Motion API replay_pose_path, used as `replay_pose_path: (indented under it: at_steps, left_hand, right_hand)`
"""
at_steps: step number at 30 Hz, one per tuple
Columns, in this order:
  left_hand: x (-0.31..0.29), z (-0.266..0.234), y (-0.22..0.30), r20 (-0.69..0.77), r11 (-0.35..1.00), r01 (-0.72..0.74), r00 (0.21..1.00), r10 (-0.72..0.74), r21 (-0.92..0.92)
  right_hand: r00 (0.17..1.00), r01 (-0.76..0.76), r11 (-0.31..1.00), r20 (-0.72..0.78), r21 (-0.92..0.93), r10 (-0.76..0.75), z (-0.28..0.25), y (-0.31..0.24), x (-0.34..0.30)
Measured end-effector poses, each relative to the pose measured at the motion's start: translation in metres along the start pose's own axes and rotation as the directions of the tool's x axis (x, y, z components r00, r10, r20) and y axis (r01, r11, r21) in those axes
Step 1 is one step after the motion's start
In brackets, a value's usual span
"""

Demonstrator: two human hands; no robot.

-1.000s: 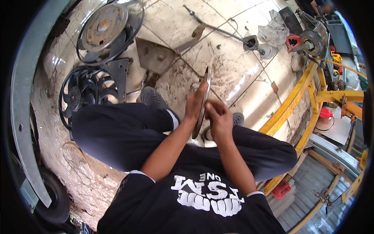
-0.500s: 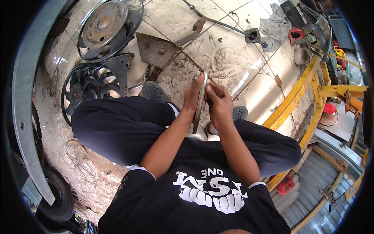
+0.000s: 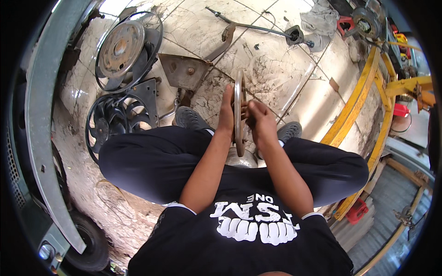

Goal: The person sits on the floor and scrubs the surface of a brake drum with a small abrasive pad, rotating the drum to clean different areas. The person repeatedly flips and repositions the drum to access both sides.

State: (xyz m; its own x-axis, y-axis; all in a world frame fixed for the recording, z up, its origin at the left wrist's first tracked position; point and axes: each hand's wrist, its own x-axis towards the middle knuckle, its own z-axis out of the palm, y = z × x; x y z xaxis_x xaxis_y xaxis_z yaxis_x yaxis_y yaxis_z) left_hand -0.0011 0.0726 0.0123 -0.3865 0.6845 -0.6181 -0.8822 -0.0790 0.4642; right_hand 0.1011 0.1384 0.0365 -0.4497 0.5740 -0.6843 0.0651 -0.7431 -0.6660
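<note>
A worn round metal disc [image 3: 238, 115] stands on edge between my hands, seen almost edge-on, above my crossed legs. My left hand [image 3: 226, 112] grips it from the left side, palm along its face and fingers pointing up. Just to the right of the disc is my right hand [image 3: 261, 120], its fingers bent and pinched together by the disc's right face. Whatever those fingertips hold, if anything, is hidden. Below the disc, between my legs, shows a silvery rounded metal piece [image 3: 241, 159].
Black fans [image 3: 112, 120] and a rusty wheel-like disc [image 3: 122, 49] lie at left, beside a rusty bracket with a pedal arm [image 3: 184, 71]. A long lever [image 3: 258, 28] lies ahead. A yellow frame [image 3: 354, 103] stands right; a grey metal beam [image 3: 39, 138] curves along the left.
The disc has turned and shows more of its right side. My right hand has drawn slightly away from its edge. The whole view has shifted a little.
</note>
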Motion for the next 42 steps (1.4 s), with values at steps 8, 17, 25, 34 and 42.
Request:
replay_pose_path:
  at_steps: [8,17,25,34,42]
  left_hand:
    - [-0.010,-0.012,0.056,-0.034,0.993,-0.016,0.999,0.012,-0.119]
    - [-0.016,-0.018,0.055,-0.107,0.996,0.009,0.994,-0.019,-0.093]
    - [-0.005,-0.020,0.043,-0.004,1.000,0.017,1.000,-0.017,0.013]
    - [-0.008,-0.015,0.045,-0.023,0.999,-0.008,1.000,0.007,-0.045]
    - [-0.009,-0.019,0.046,0.009,0.998,-0.016,1.000,0.017,-0.060]
  right_hand:
    - [0.994,0.050,0.999,0.093,-0.007,-0.049,-0.011,0.004,0.011]
    - [0.977,0.137,0.946,0.196,-0.295,-0.081,0.008,0.027,0.011]
    - [0.932,0.309,0.878,0.300,-0.365,-0.203,0.001,0.037,0.022]
    - [0.889,0.457,0.750,0.286,-0.479,-0.359,0.013,0.041,0.009]
    - [0.815,0.578,0.639,0.409,-0.508,-0.412,0.017,0.028,0.006]
